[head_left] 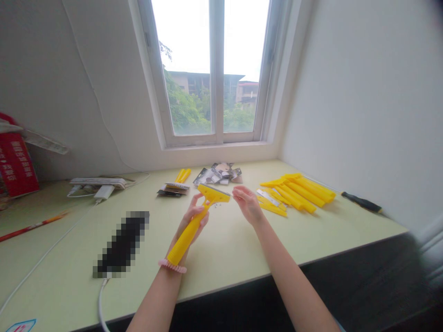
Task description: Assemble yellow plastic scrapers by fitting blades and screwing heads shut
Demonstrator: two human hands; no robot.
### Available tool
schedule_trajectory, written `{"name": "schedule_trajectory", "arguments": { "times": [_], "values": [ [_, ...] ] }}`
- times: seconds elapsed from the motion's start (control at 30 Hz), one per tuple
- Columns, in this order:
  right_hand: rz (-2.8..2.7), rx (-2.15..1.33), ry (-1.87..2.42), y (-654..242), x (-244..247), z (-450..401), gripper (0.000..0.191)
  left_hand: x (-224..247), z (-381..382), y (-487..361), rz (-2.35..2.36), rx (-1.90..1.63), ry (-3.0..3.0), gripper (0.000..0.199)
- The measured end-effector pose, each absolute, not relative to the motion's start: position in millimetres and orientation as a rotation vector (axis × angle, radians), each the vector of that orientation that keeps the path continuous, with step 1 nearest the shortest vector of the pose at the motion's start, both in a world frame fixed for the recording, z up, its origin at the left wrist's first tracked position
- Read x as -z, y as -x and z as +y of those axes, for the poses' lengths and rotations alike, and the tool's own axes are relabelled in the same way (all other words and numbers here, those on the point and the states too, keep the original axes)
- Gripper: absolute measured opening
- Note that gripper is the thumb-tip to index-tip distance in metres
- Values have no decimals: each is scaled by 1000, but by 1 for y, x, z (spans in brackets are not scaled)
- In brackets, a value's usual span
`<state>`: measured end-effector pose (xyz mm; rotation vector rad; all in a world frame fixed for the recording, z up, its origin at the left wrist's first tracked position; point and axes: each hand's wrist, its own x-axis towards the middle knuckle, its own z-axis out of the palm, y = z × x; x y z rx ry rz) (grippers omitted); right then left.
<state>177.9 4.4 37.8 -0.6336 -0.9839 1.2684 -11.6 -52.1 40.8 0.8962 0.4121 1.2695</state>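
Note:
My left hand (191, 220) is wrapped round a yellow scraper (188, 235), its wide head tilted up and a metal blade along the far edge. Beside the right end of that head, my right hand (246, 203) is closed in a pinch; whatever its fingertips hold is too small to make out. Several tiny screws (218, 205) lie on the table just beyond the scraper's neck. To the right of my right hand is a pile of yellow scraper handles (304, 191), with loose blades (268, 197) and flat yellow pieces (273, 208) at its near left side.
A screwdriver (362, 201) lies at the right by the wall. Toward the window are plastic packages (218, 175), yellow handles (182, 175) and stacked dark packs (173, 189). On the left are a power strip (98, 183), a blurred-out dark object (121, 244) with a white cable, and a red box (17, 163).

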Motion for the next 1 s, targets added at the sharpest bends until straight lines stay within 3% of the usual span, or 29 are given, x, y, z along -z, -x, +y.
{"name": "schedule_trajectory", "arguments": {
  "times": [0.47, 1.0],
  "values": [
    [-1056, -1092, 699, -176, -41, 1, 16, -35, -42, 10, 563, -1122, -1074, 41],
    [-1601, -765, 785, -163, -38, -5, 10, -35, -42, 6, 693, -947, -1126, 44]
  ]
}}
